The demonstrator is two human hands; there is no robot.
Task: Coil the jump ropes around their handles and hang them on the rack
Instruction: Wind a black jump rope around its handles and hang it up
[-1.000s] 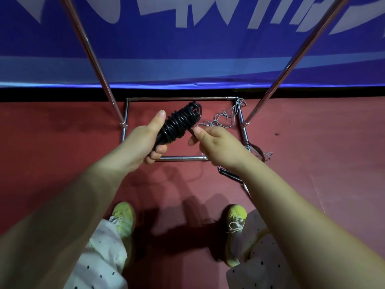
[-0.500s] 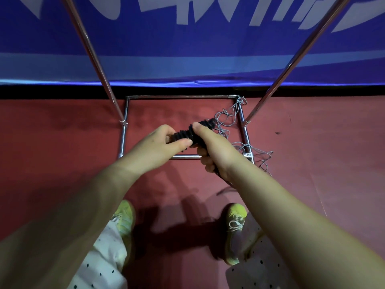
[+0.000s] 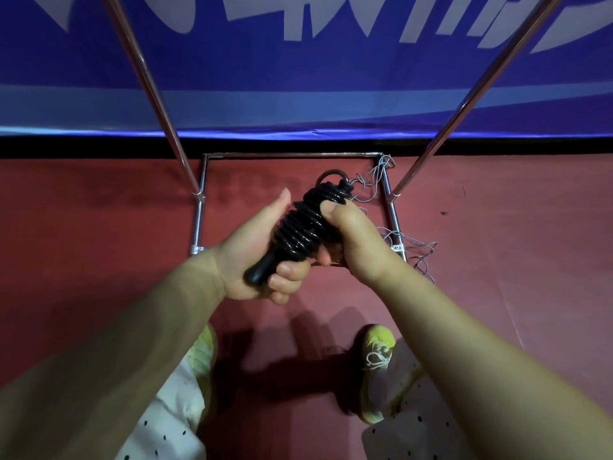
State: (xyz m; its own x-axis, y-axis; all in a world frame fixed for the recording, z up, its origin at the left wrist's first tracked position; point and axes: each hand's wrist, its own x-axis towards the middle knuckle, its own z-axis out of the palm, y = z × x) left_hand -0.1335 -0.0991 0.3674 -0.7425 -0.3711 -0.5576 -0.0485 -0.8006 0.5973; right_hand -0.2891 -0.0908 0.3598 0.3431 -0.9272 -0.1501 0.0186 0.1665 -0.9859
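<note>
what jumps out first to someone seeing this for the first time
Centre frame, a black jump rope coiled tightly round its handles, gripped by the left hand low and the right hand high. Behind it, the metal rack stands on red floor, grey string tangled at its right side.

You hold the black jump rope [image 3: 303, 224] tilted, its glossy cord wound in tight coils round the handles — one rounded handle end [image 3: 257, 275] pokes out below, a small loop [image 3: 333, 177] sticks up on top. The chrome rack [image 3: 285, 155] stands behind it — two slanted poles rise from a rectangular base frame on the floor.
</note>
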